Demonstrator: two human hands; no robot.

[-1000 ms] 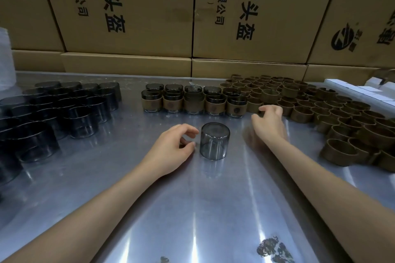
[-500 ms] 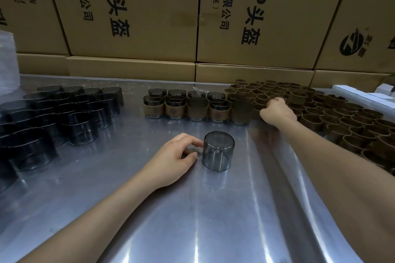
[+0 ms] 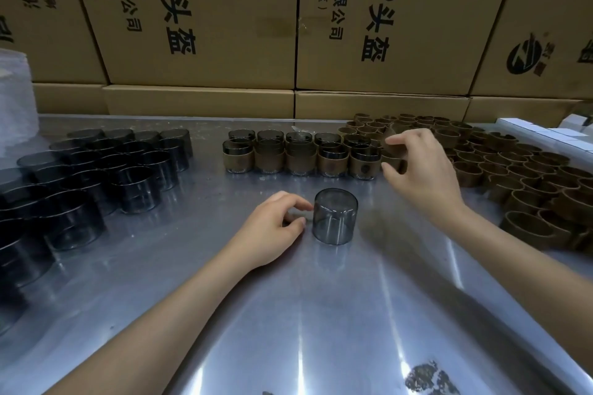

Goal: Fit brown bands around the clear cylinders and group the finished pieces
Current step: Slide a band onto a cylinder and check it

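On the shiny metal tabletop (image 3: 321, 314), the left hand (image 3: 272, 231) touches an upturned smoky clear plastic cylinder (image 3: 335, 216) with curled fingers, while the right hand (image 3: 420, 176) pinches a brown band (image 3: 393, 151) farther right.

Smoky clear cylinder (image 3: 335, 216) upright, mid-table; brown band (image 3: 393, 143) pinched, lifted.

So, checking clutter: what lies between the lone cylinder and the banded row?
Only bare metal table between the lone cylinder and the banded row, in the head view.
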